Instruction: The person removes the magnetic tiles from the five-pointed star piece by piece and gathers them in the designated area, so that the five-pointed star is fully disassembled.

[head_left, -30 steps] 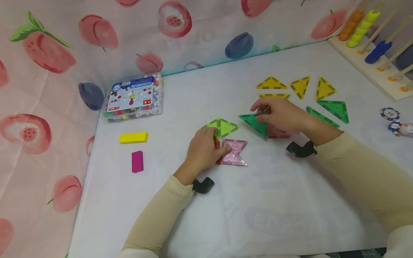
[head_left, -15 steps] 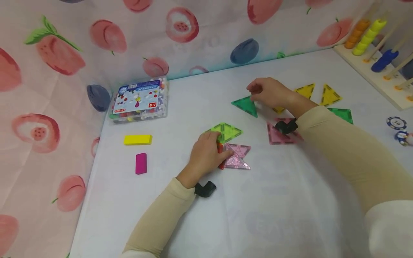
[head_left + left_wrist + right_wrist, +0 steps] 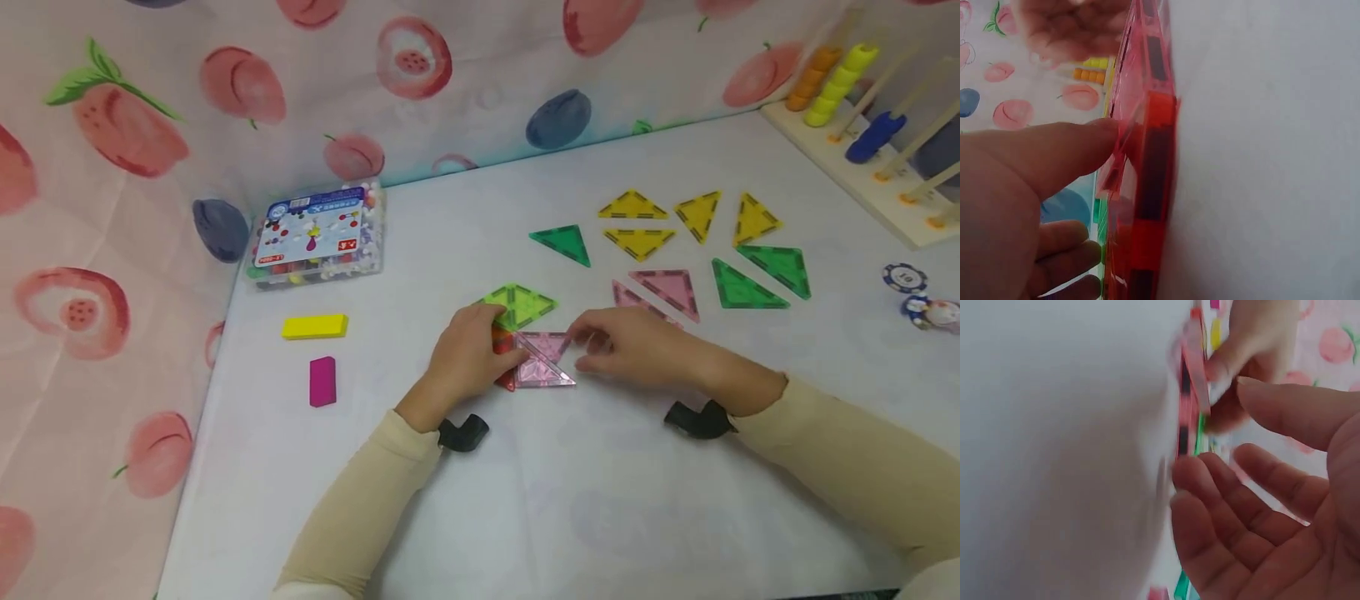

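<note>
My left hand (image 3: pixel 468 354) rests on a group of translucent magnetic tiles. Its thumb (image 3: pixel 1066 147) presses on a light pink triangle (image 3: pixel 546 377), which lies slantwise over another pink piece. Partly hidden beneath the hand is a red tile (image 3: pixel 504 375); light green triangles (image 3: pixel 534 306) lie just behind, close to its fingers. To the right of the pink pieces, my right hand (image 3: pixel 637 343) hovers low with loosely bent fingers and nothing in them. In the right wrist view its thumb and fingers (image 3: pixel 1197 531) stand apart, near the tile group.
A dark green triangle (image 3: pixel 567 243) lies behind the group. Farther right are yellow triangles (image 3: pixel 637 242), darker pink ones (image 3: pixel 671 290) and green ones (image 3: pixel 742 287). Left stand a yellow block (image 3: pixel 315 327), a magenta block (image 3: pixel 322 382) and a box of beads (image 3: pixel 315 233). A bead rack (image 3: pixel 862 167) is at back right.
My right hand carried the dark green triangle back and left, let go of it there, then came forward to the pink tiles. My left hand stayed on the group.
</note>
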A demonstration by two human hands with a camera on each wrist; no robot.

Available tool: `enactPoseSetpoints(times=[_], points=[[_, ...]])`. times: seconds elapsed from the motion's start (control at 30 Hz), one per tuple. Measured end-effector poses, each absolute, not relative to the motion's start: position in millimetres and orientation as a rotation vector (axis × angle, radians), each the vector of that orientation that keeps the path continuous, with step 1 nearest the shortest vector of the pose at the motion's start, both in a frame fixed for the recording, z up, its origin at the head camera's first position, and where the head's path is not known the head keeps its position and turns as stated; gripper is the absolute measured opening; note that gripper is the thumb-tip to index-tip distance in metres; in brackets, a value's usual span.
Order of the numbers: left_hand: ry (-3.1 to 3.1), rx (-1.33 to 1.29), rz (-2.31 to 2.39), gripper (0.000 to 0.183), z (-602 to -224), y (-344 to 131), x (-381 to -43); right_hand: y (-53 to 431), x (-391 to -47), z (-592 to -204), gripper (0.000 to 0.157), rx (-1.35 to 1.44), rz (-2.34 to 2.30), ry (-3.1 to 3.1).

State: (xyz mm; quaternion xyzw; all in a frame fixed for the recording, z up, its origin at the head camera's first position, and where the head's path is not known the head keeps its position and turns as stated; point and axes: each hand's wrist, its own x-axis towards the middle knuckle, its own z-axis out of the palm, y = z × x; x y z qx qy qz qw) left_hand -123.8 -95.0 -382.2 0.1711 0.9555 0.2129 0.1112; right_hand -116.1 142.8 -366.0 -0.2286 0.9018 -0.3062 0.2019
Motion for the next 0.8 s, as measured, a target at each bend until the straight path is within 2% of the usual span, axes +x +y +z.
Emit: enactPoseSetpoints(times=[0.17,0.47,0.8], points=[[2.742,0.517,0.701,0.066,-384.6,-106.1,-127.6,131.4,-101.7,-372.9,0.032,-0.653,-0.905,2.425],[2.69,0.578,0.716,0.07,-385.9,-110.9,-128.8,117.8,-98.9,-376.2,0.034,-0.584,-1.003,2.352],[2.685,0.618,0.733,0.071,-387.0,-110.8,-128.5,114.9,-97.6,-374.2,0.048,-0.662,-0.946,2.49]])
